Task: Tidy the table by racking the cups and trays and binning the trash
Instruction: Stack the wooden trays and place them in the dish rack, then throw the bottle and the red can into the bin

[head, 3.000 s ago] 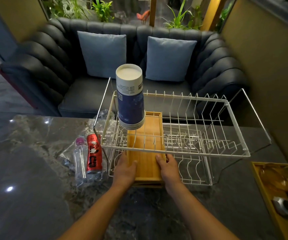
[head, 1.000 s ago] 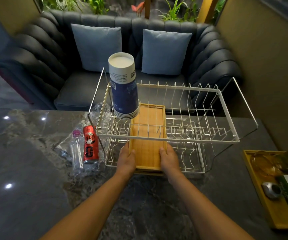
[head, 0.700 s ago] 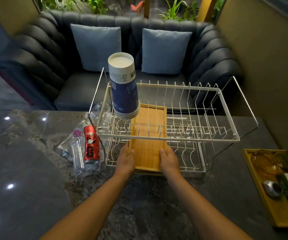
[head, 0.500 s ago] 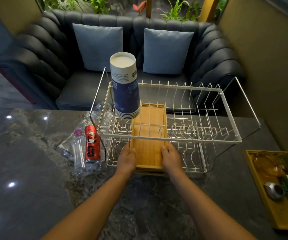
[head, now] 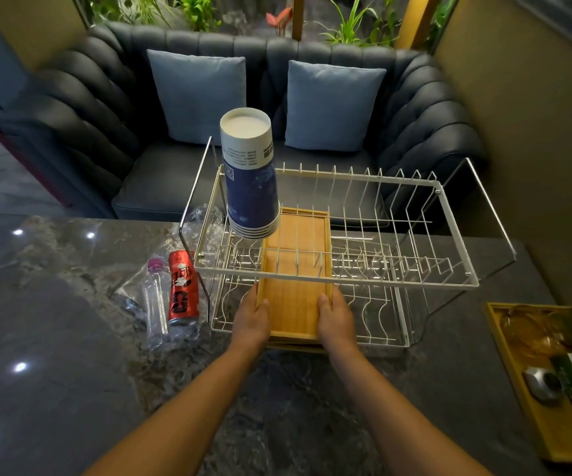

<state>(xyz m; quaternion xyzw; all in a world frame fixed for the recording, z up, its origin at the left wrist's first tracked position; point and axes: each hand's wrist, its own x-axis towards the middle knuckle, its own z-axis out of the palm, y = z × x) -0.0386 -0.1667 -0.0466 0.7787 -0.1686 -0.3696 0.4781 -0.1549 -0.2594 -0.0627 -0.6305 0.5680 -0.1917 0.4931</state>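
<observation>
A white two-tier wire rack (head: 456, 283) stands on the dark marble table (head: 54, 372). A bamboo tray (head: 294, 269) lies flat in its lower tier, on top of another tray whose edge shows beneath. My left hand (head: 251, 319) grips the tray's near left edge and my right hand (head: 334, 316) grips its near right edge. A stack of upside-down blue and white paper cups (head: 250, 176) stands on the upper tier at the left. A red can (head: 183, 292) and a clear plastic bottle (head: 155, 300) lie on crumpled plastic left of the rack.
Another bamboo tray (head: 514, 359) at the table's right edge holds a glass dish, a small metal object and a green and white packet. A dark sofa (head: 81, 132) with two blue cushions stands beyond the table. A wall runs along the right.
The tray has slid a little deeper into the rack's lower tier with both hands on it. The view has shifted slightly. Cups, can and bottle have stayed put.
</observation>
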